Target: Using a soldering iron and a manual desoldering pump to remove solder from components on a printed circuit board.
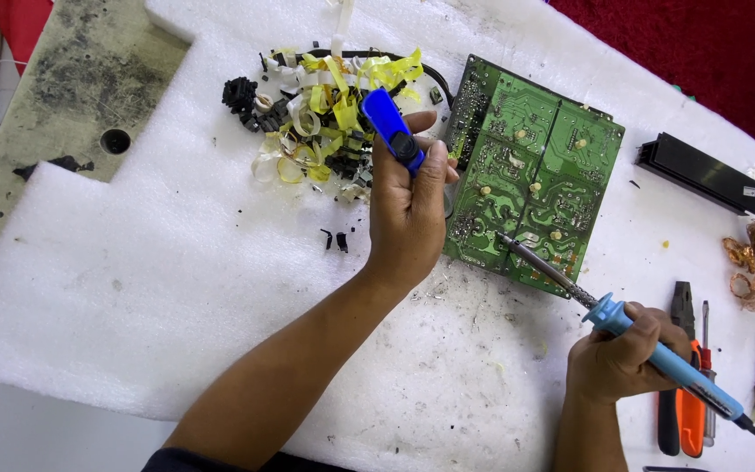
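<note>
- The left hand (406,205) is wrapped in a fist around a blue desoldering pump (392,129), which stands upright just beside the left edge of the green circuit board (530,170).
- The right hand (624,354) curls tight on the light-blue handle of a soldering iron (657,350); its metal tip touches the board's lower part.
- The board lies solder side up on a white foam sheet (176,262) covering the bench.
- A heap of yellow tape and black parts (316,114) lies behind the left hand.
</note>
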